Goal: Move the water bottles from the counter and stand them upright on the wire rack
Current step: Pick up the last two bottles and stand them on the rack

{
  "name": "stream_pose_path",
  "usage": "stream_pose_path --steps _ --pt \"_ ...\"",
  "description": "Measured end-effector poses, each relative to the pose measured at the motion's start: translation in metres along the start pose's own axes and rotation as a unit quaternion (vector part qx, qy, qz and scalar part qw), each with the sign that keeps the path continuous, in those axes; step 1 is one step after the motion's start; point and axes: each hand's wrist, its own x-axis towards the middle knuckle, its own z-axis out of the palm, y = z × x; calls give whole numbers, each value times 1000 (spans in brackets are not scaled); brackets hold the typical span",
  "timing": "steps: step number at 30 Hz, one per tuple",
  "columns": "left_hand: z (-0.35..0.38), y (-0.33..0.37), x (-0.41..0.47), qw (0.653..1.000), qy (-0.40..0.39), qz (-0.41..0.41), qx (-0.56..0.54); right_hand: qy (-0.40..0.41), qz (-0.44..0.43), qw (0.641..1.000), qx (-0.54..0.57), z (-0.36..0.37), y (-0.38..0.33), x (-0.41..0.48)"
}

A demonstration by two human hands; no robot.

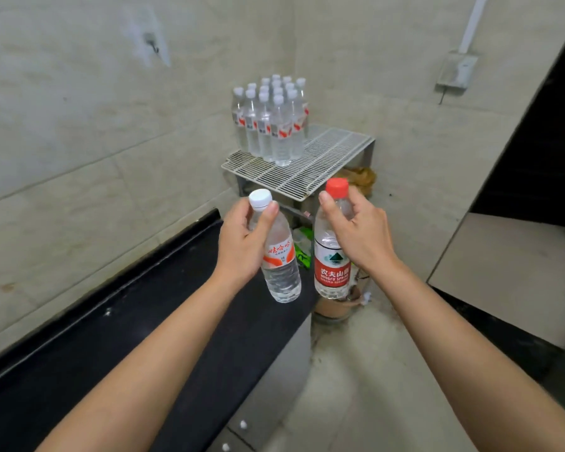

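Note:
My left hand [242, 243] grips a clear white-capped bottle [279, 269] by its neck and holds it in the air. In my right hand [359, 236] hangs a red-capped bottle [331, 272] with a red label, gripped just under the cap. Both bottles are roughly upright, side by side, above the far end of the black counter [144, 337]. Beyond them stands the white wire rack [323, 158] in the corner. A cluster of several white-capped bottles [271, 122] stands upright on its back left part.
Tiled walls enclose the corner on the left and behind the rack. A brown bag [359, 179] and a green item [304, 236] lie under the rack. A pot-like container [333, 308] sits on the floor. A dark panel [535, 141] rises at right.

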Motion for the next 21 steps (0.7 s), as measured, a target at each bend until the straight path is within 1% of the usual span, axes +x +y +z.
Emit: stream_pose_path --steps 2,4,8,11,13,18,21 --pt "27 4 24 998 -1 48 42 8 -5 1000 15 -10 15 28" --pt "55 3 48 997 0 64 51 13 -4 1000 27 -15 32 56" --pt "114 -9 107 998 10 60 3 15 -8 1000 15 -15 70 121" --pt "159 -19 162 997 36 67 -35 4 -9 1000 -24 -12 100 181" --pt "188 -25 203 996 39 67 -47 8 -10 999 -49 -11 118 228" --pt "243 -27 310 996 32 80 -31 19 -26 997 -67 -17 147 349" --pt "266 -26 367 997 6 73 10 25 -39 997 -54 -18 163 411"
